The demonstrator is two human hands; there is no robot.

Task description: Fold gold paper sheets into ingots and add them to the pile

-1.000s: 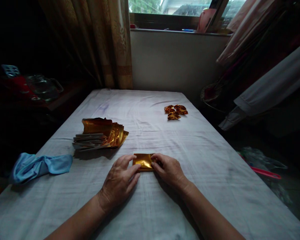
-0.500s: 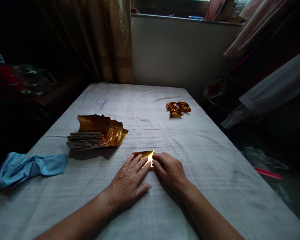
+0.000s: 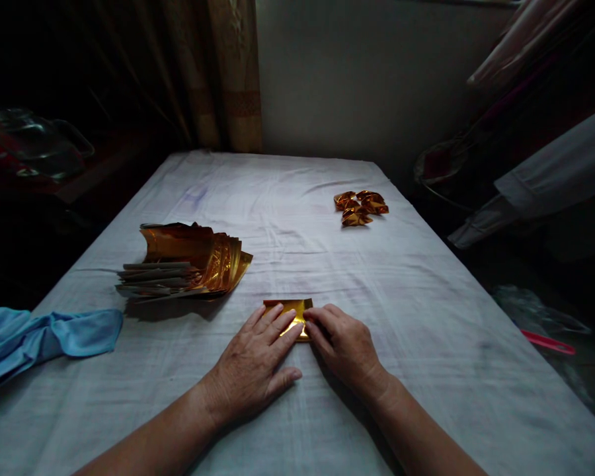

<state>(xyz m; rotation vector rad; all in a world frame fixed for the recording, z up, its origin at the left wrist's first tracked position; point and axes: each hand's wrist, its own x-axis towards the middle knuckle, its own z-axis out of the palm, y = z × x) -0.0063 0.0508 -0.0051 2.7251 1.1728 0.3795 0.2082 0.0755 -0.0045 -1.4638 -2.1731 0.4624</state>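
Note:
A small folded sheet of shiny gold foil paper (image 3: 301, 305) lies on the white cloth in front of me. My left hand (image 3: 255, 354) rests on it, fingers spread and flat, covering its left and near part. At its right edge, the thumb and fingertips of my right hand (image 3: 347, 344) are pinched together on the paper; the exact grip is partly hidden. Farther left stands a thick stack of gold foil sheets (image 3: 178, 246), curved, with grey backs showing. Several folded gold pieces (image 3: 357, 215) sit in a cluster at the far right of the table.
A white cloth (image 3: 297, 225) with creases covers the table. On its left edge lies a crumpled light-blue cloth (image 3: 54, 337). A glass jug (image 3: 44, 145) stands in the dark at left. Beyond the right edge are a white hanging garment (image 3: 555, 165) and a pink-red handle (image 3: 548, 342).
The view has tipped down slightly, so the windowsill is out of sight. My hands stay on the foil paper in nearly the same pose; more of its right corner shows.

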